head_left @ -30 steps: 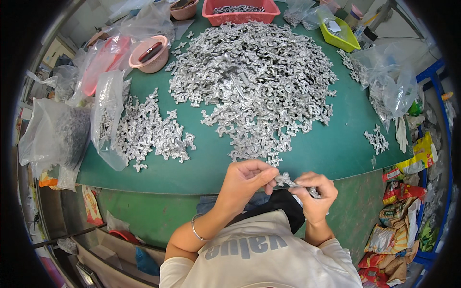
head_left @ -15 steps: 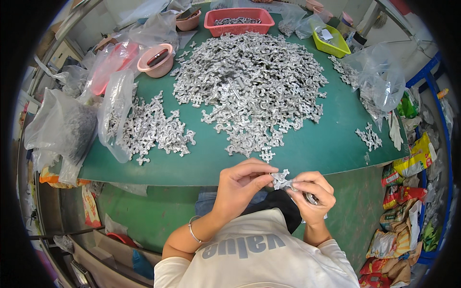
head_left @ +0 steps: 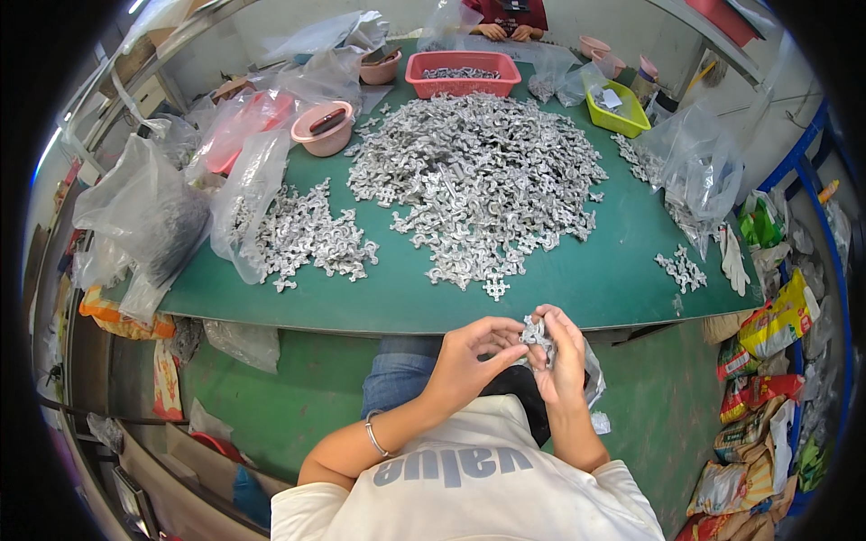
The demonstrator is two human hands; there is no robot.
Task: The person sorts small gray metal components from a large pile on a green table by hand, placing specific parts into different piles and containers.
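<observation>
My right hand (head_left: 563,353) grips a small silver-grey metal casting (head_left: 537,334) between thumb and fingers, just off the table's near edge. Beside it, my left hand (head_left: 480,353) has its fingers loosely curled and apart, the thumb tip close to the casting; whether it touches is unclear. A big heap of similar castings (head_left: 478,171) covers the middle of the green table (head_left: 361,303). One lone casting (head_left: 496,287) lies at the heap's near tip, straight ahead of my hands.
Smaller piles of castings (head_left: 316,236) lie left and right (head_left: 681,269). Around the heap stand a red basket (head_left: 462,87), a pink bowl (head_left: 323,135) and a yellow-green basket (head_left: 622,121). Plastic bags (head_left: 144,212) crowd the left. A white glove (head_left: 732,261) lies right. A co-worker's hands (head_left: 507,33) rest opposite.
The casting has turned and sits upright in my right hand. My left fingers have loosened from it. The view has tilted up, bringing a person across the table into sight.
</observation>
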